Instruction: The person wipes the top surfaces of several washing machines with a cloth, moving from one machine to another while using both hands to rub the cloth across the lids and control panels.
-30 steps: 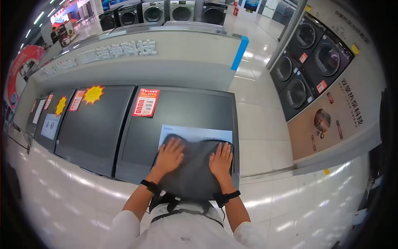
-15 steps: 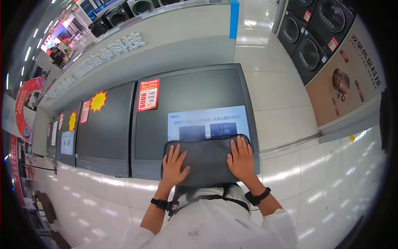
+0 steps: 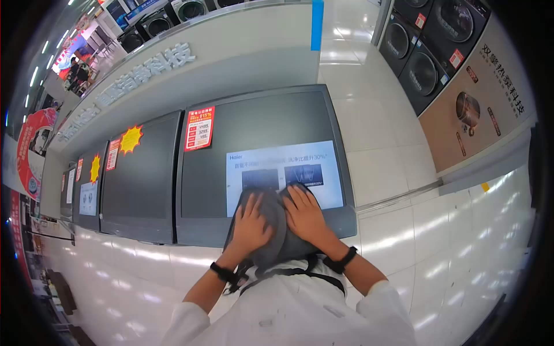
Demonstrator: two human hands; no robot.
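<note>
A dark grey cloth-like piece [image 3: 278, 228] is bent in the middle, its two halves pushed together against my white clothing. My left hand [image 3: 251, 222] lies on its left half, fingers apart and somewhat blurred. On the right half rests my right hand [image 3: 304, 214], its fingers spread and pointing forward. Just beyond the hands, a bright display panel [image 3: 329, 173] with text and pictures shows on the top of a large dark appliance [image 3: 254, 121]. The piece covers part of this display. Both wrists wear black bands.
More dark appliances [image 3: 138, 184] stand in a row to the left, with red and yellow labels. A white wall [image 3: 248, 52] with raised lettering runs behind. Stacked washing machines [image 3: 424, 72] and a brown poster board [image 3: 479, 115] are at the right, beyond the tiled floor [image 3: 375, 167].
My hands have come closer together. The grey piece has gone from flat and wide to bent in the middle, uncovering more of the display. The view has shifted slightly.
</note>
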